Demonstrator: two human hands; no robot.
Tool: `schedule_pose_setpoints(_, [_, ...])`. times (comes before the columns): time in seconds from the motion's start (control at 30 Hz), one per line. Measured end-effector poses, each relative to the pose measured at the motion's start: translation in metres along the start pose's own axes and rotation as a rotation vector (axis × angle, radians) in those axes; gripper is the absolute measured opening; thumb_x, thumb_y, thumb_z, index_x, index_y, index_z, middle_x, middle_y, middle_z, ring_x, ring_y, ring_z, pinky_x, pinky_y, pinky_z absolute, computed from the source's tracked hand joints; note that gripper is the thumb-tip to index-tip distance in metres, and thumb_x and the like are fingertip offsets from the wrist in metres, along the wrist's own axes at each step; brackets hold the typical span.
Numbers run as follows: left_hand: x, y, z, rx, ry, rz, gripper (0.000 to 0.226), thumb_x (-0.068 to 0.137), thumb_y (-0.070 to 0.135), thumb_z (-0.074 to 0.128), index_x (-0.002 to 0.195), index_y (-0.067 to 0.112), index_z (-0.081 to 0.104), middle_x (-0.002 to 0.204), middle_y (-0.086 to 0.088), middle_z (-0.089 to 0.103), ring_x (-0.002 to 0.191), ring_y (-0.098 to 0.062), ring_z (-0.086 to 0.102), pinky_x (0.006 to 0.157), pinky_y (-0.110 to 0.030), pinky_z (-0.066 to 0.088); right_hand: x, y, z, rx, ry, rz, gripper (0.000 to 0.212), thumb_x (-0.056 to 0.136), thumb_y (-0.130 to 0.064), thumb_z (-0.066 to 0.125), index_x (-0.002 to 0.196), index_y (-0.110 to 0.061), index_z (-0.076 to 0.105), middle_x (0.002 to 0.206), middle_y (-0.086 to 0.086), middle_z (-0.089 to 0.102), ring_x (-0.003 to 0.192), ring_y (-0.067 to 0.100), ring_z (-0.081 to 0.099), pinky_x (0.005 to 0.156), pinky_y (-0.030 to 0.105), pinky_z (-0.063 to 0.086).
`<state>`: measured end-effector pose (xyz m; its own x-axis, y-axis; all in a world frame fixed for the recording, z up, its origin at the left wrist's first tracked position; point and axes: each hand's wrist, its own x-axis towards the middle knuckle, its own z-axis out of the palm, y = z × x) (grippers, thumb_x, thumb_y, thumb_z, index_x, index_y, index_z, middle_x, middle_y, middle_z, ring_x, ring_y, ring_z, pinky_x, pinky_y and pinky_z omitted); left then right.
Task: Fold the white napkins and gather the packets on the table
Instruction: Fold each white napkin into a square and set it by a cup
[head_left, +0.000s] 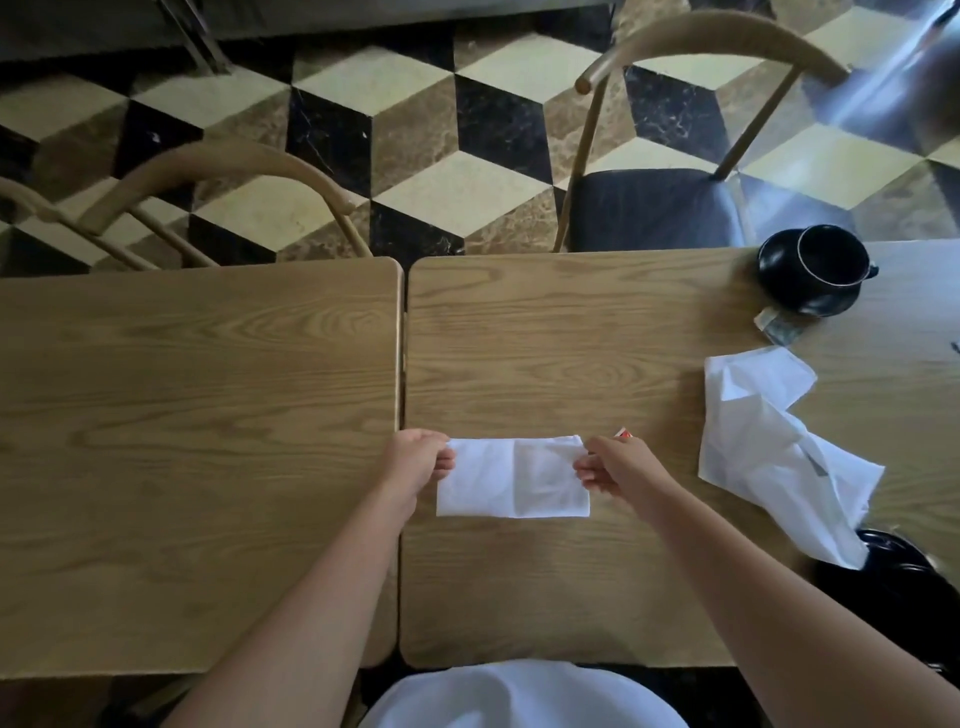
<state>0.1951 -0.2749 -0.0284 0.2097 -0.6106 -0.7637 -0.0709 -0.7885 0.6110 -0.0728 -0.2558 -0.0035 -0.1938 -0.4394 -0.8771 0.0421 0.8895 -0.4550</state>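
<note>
Café or restaurant: paired wooden tables (208, 415), bentwood chairs (675, 104), cube-patterned marble floor (415, 130), black cup (831, 260).

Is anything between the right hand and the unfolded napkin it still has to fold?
Nothing visible. The right hand pinches the folded napkin, and bare table lies between it and the crumpled napkin to its right. A small packet peeks out just beyond the hand, off that line.
</note>
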Motion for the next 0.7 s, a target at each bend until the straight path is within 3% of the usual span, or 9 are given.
schedule_pose_setpoints(0.1, [0.003,0.005,0.006,-0.006,0.008,-0.042,0.007,0.092,0.004,0.059,0.094,0.0,0.064,0.073,-0.016,0.066,0.055,-0.019,0.061,0.053,-0.024,0.051,0.01,-0.002,0.0,-0.036,0.019,0.03,0.008,0.091,-0.011,0.05,0.086,-0.007,0.056,0.072,0.013,0.068,0.052,0.019,0.059,0.05,0.025,0.047])
schedule_pose_setpoints(0.17, [0.003,0.009,0.009,0.029,0.022,-0.048,0.006,0.094,0.006,0.055,0.094,0.005,0.061,0.076,-0.016,0.069,0.058,-0.02,0.063,0.055,-0.026,0.051,0.013,-0.001,0.0,-0.136,0.062,-0.013,0.015,0.088,-0.014,0.049,0.084,-0.005,0.06,0.071,0.012,0.072,0.048,0.017,0.061,0.045,0.022,0.049])
schedule_pose_setpoints(0.23, [0.001,0.012,0.014,0.162,0.063,0.019,0.01,0.096,0.013,0.049,0.09,0.013,0.057,0.078,-0.012,0.072,0.06,-0.02,0.064,0.055,-0.028,0.049,0.015,0.001,0.003,-0.254,0.195,-0.136,0.02,0.085,-0.017,0.049,0.083,-0.001,0.061,0.065,0.007,0.074,0.045,0.016,0.064,0.043,0.028,0.055])
schedule_pose_setpoints(0.3, [-0.005,0.012,0.019,0.354,0.068,0.178,0.013,0.094,0.018,0.049,0.083,0.023,0.054,0.074,-0.004,0.071,0.061,-0.021,0.065,0.056,-0.029,0.047,0.009,0.004,0.014,-0.272,0.251,-0.261,0.014,0.085,-0.019,0.051,0.09,-0.007,0.058,0.065,0.005,0.073,0.049,0.012,0.068,0.049,0.036,0.06])
schedule_pose_setpoints(0.37, [-0.014,0.003,0.027,0.567,-0.042,0.313,0.01,0.09,0.021,0.052,0.08,0.023,0.054,0.065,0.003,0.066,0.059,-0.02,0.061,0.055,-0.031,0.044,-0.001,0.01,0.035,-0.354,0.112,-0.328,0.008,0.085,-0.019,0.051,0.088,-0.014,0.057,0.07,0.005,0.073,0.055,0.013,0.07,0.052,0.038,0.059])
schedule_pose_setpoints(0.43, [-0.023,-0.008,0.034,0.727,-0.227,0.368,0.01,0.088,0.02,0.054,0.078,0.022,0.055,0.059,0.006,0.059,0.056,-0.017,0.053,0.052,-0.028,0.037,-0.009,0.02,0.058,-0.597,-0.09,-0.369,0.008,0.085,-0.02,0.051,0.083,-0.018,0.058,0.078,0.004,0.074,0.068,0.022,0.07,0.062,0.038,0.059])
schedule_pose_setpoints(0.5, [-0.025,-0.016,0.035,0.845,-0.382,0.38,0.014,0.085,0.014,0.052,0.078,0.025,0.056,0.068,0.01,0.061,0.065,-0.016,0.057,0.055,-0.023,0.037,-0.015,0.031,0.076,-0.763,-0.225,-0.4,0.013,0.089,-0.021,0.05,0.091,-0.016,0.062,0.09,0.007,0.074,0.083,0.029,0.068,0.071,0.037,0.056])
schedule_pose_setpoints(0.6, [-0.017,-0.021,0.031,0.943,-0.437,0.315,0.018,0.08,0.009,0.053,0.087,0.021,0.065,0.083,0.004,0.069,0.078,-0.015,0.064,0.066,-0.024,0.047,-0.013,0.048,0.085,-0.88,-0.288,-0.456,0.019,0.09,-0.023,0.048,0.098,-0.013,0.062,0.098,0.011,0.072,0.09,0.034,0.066,0.071,0.037,0.05])
schedule_pose_setpoints(0.7, [-0.01,-0.024,0.027,0.952,-0.384,0.235,0.021,0.078,0.003,0.06,0.087,0.02,0.069,0.081,0.004,0.069,0.077,-0.012,0.065,0.07,-0.023,0.051,-0.008,0.06,0.085,-1.022,-0.236,-0.526,0.016,0.089,-0.022,0.048,0.094,-0.016,0.062,0.098,0.008,0.07,0.09,0.033,0.064,0.07,0.036,0.045])
